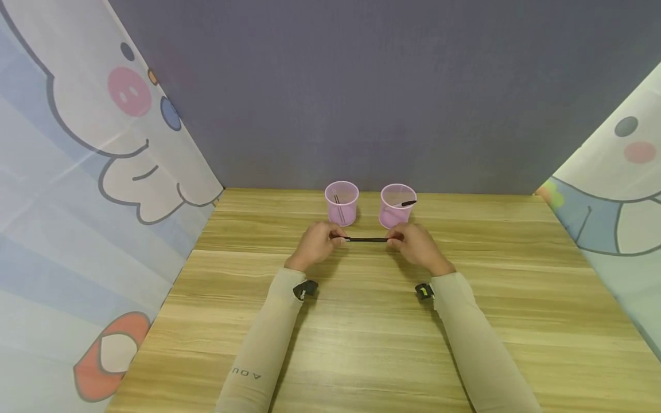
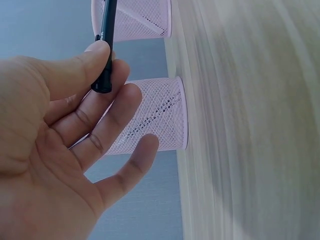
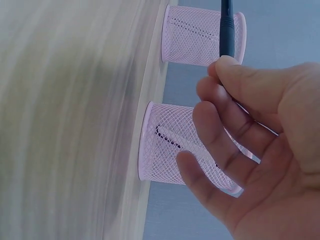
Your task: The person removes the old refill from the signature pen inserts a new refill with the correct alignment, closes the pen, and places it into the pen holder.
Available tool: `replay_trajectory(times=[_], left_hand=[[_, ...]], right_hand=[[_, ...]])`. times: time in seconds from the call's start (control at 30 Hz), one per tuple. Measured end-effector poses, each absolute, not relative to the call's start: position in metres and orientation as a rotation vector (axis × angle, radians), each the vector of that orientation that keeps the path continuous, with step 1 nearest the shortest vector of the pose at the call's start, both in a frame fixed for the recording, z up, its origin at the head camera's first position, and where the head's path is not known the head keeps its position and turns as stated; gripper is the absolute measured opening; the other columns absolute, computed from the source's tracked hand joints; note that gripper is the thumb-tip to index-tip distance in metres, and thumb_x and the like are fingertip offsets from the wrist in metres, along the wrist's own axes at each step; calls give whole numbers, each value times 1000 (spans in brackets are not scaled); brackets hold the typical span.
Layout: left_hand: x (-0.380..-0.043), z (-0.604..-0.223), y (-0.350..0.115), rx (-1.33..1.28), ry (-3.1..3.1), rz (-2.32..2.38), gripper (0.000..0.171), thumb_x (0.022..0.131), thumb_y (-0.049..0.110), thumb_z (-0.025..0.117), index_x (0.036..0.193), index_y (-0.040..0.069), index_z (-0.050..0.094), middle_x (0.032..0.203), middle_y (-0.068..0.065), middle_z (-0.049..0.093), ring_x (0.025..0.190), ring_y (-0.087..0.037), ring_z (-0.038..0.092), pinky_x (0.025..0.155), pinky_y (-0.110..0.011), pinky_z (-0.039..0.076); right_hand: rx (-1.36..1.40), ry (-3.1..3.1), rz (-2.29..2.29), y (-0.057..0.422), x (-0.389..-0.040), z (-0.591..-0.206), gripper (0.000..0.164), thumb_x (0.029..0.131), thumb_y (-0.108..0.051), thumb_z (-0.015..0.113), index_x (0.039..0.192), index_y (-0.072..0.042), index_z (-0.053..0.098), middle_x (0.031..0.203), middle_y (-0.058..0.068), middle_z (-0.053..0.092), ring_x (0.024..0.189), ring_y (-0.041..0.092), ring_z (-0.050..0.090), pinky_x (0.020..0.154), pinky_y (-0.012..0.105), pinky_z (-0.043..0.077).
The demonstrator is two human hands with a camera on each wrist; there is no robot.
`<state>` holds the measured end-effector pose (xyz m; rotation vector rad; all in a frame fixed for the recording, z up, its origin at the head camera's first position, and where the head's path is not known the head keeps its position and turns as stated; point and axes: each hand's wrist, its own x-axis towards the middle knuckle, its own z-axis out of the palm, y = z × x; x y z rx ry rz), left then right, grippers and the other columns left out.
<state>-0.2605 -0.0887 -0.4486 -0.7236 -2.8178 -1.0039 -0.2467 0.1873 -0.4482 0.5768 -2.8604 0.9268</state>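
Note:
A black pen [image 1: 368, 240] lies level between my two hands, above the wooden table and in front of two pink mesh cups. My left hand [image 1: 317, 244] pinches its clip end between thumb and index finger. In the left wrist view the pen [image 2: 107, 35] shows its clip and blunt end cap, and the other fingers are spread. At the opposite end, the thumb and forefinger of my right hand [image 1: 416, 248] pinch the pen. Ridges on the pen barrel [image 3: 227, 27] show in the right wrist view; its tip is hidden by the fingers.
The left pink mesh cup [image 1: 342, 215] holds thin dark sticks. A pale, dark-ended slender item [image 1: 408, 203] leans in the right pink mesh cup [image 1: 393, 219]. Behind the table [image 1: 366, 344] stands a dark grey panel [image 1: 372, 97]; cartoon-printed curtains [image 1: 77, 229] flank both sides.

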Motion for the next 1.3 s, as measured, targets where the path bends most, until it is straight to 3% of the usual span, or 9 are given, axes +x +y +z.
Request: replay_trajectory(times=[0.33,0.83,1.07,1.3], left_hand=[[-259,-447,-89,-713,-2812,-1001,8,93,15,75,97,9,78,88,-3,75,79,-14,66,76,-32,56],[-259,-446,-90,-685,-2825,-1014,7,93,14,75,97,9,77,88,-3,74,80,-15,65,77,-33,55],[-260,-445,-93,-664,-2840,-1003,7,94,16,74,99,11,78,89,-2,75,81,-14,65,78,-33,55],[-261,-443,-94,-670,-2831,-1005,8,94,16,74,98,10,78,88,-2,74,80,-14,64,76,-32,54]], right_hand=[[502,-2837,979,185,-246,-444,11,85,-3,79,93,-7,72,84,6,71,78,22,64,76,41,51],[558,-2848,1000,184,-247,-445,14,85,-1,78,95,-8,71,87,7,73,81,21,66,78,41,54],[612,-2872,1012,188,-247,-447,15,89,-12,78,103,-7,74,90,5,74,83,19,67,78,39,56],[656,-2873,1031,192,-248,-447,13,98,-16,70,103,-5,75,89,5,75,80,16,65,77,37,54]])
